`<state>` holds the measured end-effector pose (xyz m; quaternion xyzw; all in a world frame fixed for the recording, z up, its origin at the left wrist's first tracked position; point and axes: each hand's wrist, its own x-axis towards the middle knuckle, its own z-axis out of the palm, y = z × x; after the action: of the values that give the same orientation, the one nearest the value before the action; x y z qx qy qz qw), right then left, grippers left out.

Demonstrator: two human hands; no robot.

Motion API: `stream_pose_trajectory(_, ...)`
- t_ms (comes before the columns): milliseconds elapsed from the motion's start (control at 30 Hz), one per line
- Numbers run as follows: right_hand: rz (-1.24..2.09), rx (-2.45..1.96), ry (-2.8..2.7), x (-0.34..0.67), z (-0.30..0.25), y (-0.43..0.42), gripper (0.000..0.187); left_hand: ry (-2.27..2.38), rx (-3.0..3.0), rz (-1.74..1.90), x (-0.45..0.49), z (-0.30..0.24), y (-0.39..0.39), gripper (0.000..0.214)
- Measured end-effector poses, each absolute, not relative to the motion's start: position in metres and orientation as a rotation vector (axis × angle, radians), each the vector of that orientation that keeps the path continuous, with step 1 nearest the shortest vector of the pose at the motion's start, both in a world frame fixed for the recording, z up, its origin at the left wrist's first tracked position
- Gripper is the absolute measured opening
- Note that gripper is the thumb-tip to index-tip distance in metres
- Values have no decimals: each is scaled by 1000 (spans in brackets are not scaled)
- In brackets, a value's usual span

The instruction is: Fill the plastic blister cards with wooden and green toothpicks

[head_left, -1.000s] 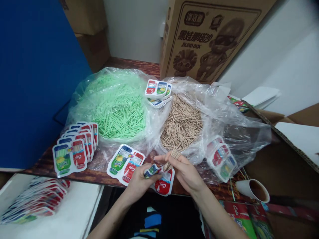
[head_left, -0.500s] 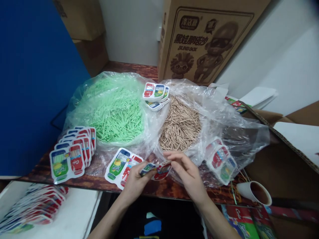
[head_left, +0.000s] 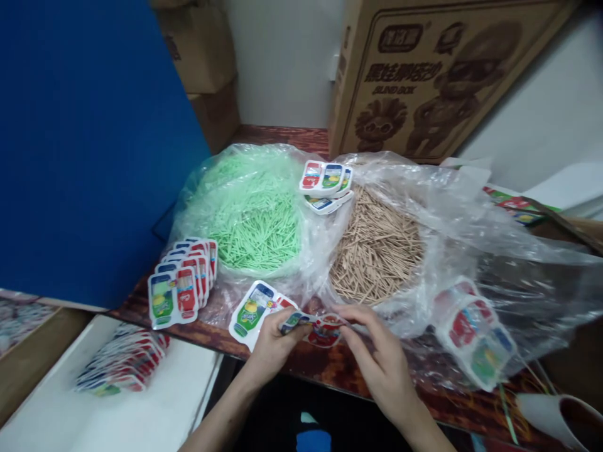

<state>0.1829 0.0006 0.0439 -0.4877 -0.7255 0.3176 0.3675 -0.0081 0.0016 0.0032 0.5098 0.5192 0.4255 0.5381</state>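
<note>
My left hand (head_left: 279, 339) is closed on a small blister card (head_left: 325, 329) printed with a green Sprite can and a red Cola can, held tilted above the table's front edge. The fingertips of my right hand (head_left: 377, 345) pinch the red end of that card. Just left of it, partly behind my left hand, another such card (head_left: 252, 314) lies flat. Beyond my hands are two clear plastic bags, one of light green sticks (head_left: 259, 235), the other of brown sticks (head_left: 377, 245). Whatever lies inside the held card is too blurred to make out.
Overlapping cards (head_left: 183, 282) lie at the left, with more on a white surface (head_left: 188, 376) below. A few cards (head_left: 325, 182) rest between the bags, others (head_left: 475, 333) at right. A paper cup (head_left: 541, 411) holds dark liquid. Behind stands a carton (head_left: 400, 75); a blue panel (head_left: 94, 138) borders the left.
The view has shifted left, so things appear further right. My right fingers have come onto the red end of the card; my left hand keeps its hold.
</note>
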Motion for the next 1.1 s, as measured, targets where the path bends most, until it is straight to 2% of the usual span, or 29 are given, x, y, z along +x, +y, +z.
stream_pose_trajectory(200, 897, -1228, -2007, 176, 42, 1, 15, 1262, 1335, 1031, -19, 13, 0, 15)
stream_pose_trajectory(333, 986, -1348, -1762, 184, 39, -2, 28, 1374, 1167, 1065, -70, 17, -9, 14)
stream_pose_trajectory(533, 1314, -1470, -1507, 190, 6, -9, 32, 1843, 1033, 1197, -203, 3, -22, 26)
stream_pose_trajectory(633, 1416, -1431, -1522, 183, -3, -13, 33, 2329, 1050, 1122, -243, -11, -16, 31)
stream_pose_trajectory(700, 1408, -1435, -1559, 179, -4, -15, 32, 2530, 1046, 1115, -249, -21, -11, 38)
stream_pose_trajectory(867, 1386, -1467, -1612, 174, -4, -20, 30, 2951, 1070, 1002, -224, -44, 6, 78)
stream_pose_trajectory(1100, 1555, -1410, -1540, 167, -12, -27, 30, 2925, 1067, 1059, -214, -60, 55, 65)
